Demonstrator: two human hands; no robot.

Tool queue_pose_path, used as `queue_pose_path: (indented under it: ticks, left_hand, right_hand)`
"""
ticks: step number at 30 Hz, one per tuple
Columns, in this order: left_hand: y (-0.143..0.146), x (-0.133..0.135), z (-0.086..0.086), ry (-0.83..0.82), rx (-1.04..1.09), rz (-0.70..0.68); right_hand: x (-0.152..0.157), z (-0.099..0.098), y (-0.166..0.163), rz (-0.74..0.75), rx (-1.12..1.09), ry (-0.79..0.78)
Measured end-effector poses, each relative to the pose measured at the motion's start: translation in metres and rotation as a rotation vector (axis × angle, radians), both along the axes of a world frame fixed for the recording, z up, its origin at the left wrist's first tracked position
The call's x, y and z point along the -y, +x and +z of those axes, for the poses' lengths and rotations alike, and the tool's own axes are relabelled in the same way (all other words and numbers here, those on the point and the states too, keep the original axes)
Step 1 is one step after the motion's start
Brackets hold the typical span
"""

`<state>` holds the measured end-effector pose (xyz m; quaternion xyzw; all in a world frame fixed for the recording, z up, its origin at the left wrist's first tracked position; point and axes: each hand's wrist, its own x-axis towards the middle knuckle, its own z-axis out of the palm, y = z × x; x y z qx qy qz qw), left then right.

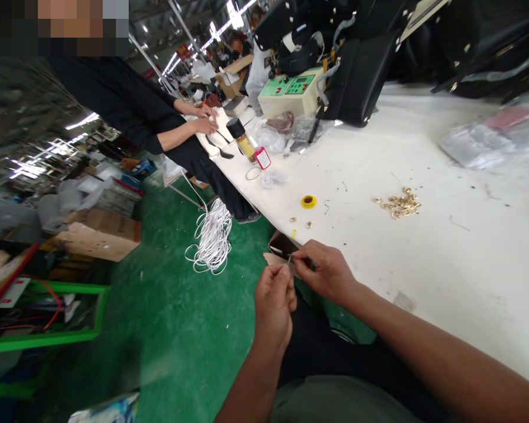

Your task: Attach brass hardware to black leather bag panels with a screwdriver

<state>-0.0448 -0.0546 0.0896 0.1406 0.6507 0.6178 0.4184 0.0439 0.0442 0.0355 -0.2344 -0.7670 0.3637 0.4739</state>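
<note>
My left hand (273,302) and my right hand (328,271) meet just off the table's near edge, fingertips pinched together. Between them shows a small, thin metal piece (290,258), too tiny to name exactly. Both hands are closed on it. On the white table (423,258) beyond my right hand lies a heap of small gold-coloured metal fittings (403,203). Two loose gold rings (308,225) and a yellow tape roll (308,202) sit nearer the edge. Below my hands is an open cardboard box (284,244), partly hidden by them.
Farther along the table are a brown-yellow bottle (244,144), a red-and-white container (262,158), a control box (291,93) and black cases (357,64). A co-worker's hands (207,120) rest on pale material at the far end. White cord (214,238) lies coiled on the green floor.
</note>
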Motion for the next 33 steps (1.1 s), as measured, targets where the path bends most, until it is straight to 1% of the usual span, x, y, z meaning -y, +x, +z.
queue_pose_path:
  ticks: [2,4,6,8,11,14,17,19,21,24,27,29,30,33]
  left_hand:
    - [0.002,0.000,0.004,-0.019,0.074,0.020]
    - [0.005,0.000,0.010,-0.006,0.093,0.017]
    - [0.008,0.000,0.015,0.015,0.097,0.004]
    - [0.009,-0.001,0.019,0.014,0.115,0.008]
    - [0.010,-0.002,0.018,0.013,0.113,0.039]
    - [0.010,-0.001,0.014,0.025,0.107,0.042]
    - [0.009,0.002,0.010,0.024,0.112,0.034]
    - [0.009,0.003,0.009,0.012,0.113,0.038]
    - [0.011,0.005,0.011,-0.003,0.122,0.046]
    - [0.018,0.006,0.020,0.003,0.144,0.015]
    - [0.023,0.006,0.031,0.034,0.171,-0.008]
    - [0.022,0.007,0.033,0.031,0.193,0.019]
    - [0.021,0.007,0.032,0.025,0.201,0.035]
    - [0.016,0.009,0.027,0.012,0.205,0.061]
  right_hand:
    - [-0.006,-0.010,-0.001,-0.050,0.083,-0.033]
    - [-0.013,-0.014,0.000,-0.097,0.133,-0.070]
    - [-0.017,-0.011,0.002,-0.133,0.109,-0.107]
    - [-0.015,-0.003,0.005,-0.102,0.026,-0.105]
    - [-0.006,0.010,0.007,-0.021,-0.092,0.004]
    - [0.001,0.014,0.008,-0.014,-0.044,0.206]
    - [0.002,0.010,0.007,-0.050,0.091,0.377]
    - [0.001,0.005,0.006,-0.067,0.139,0.433]
    - [-0.001,-0.001,0.005,-0.073,0.176,0.453]
    - [-0.007,-0.010,0.005,-0.090,0.269,0.399]
    - [-0.012,-0.012,0.008,-0.119,0.292,0.234]
    - [-0.012,-0.009,0.010,-0.118,0.207,0.134]
    - [-0.011,-0.007,0.010,-0.108,0.150,0.110]
    - [-0.005,0.003,0.012,-0.045,0.013,0.125]
